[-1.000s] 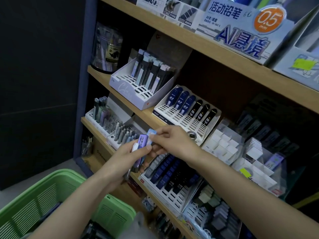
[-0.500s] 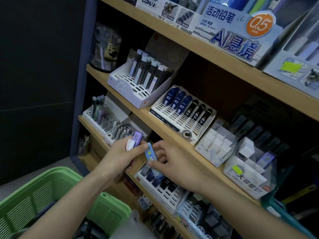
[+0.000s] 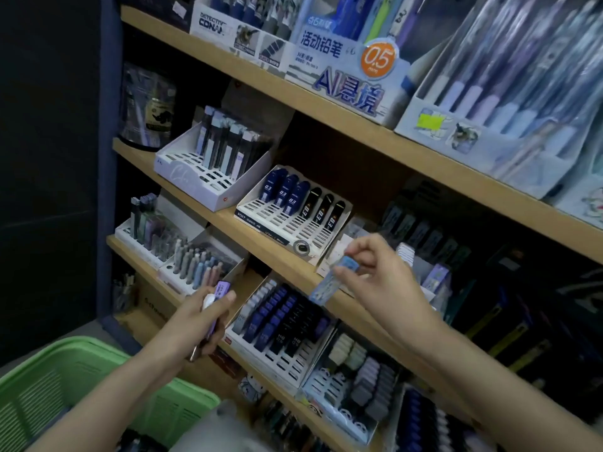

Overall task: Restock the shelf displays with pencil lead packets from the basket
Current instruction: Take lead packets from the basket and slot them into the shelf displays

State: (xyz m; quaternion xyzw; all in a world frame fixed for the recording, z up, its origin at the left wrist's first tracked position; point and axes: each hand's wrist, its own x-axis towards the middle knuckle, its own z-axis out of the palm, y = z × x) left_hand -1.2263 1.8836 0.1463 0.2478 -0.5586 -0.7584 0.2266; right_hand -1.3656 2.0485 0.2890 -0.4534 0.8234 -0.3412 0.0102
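**Grip.** The right hand (image 3: 385,282) pinches the blue packet (image 3: 329,283) by its top end, between thumb and fingertips. The body hangs free toward 7 o'clock, in front of the shelf (image 3: 261,247) edge.

**Risk.**
- So small a hold may let the packet swing or slip. It would then likely drop onto the tray (image 3: 280,363) of dark packets at 6 o'clock.
- A wrong slot is also possible, as the intended display cannot be told.
- The left hand (image 3: 199,318), at 8 o'clock of the right, grips a bundle with a purple packet (image 3: 222,288) uppermost. A loosened hold would spill it.

**Basket.** The basket (image 3: 65,380) sits at frame 8 o'clock.

**Appearance.** The blue packet is slim and pale, with a darker cap and blurred print.
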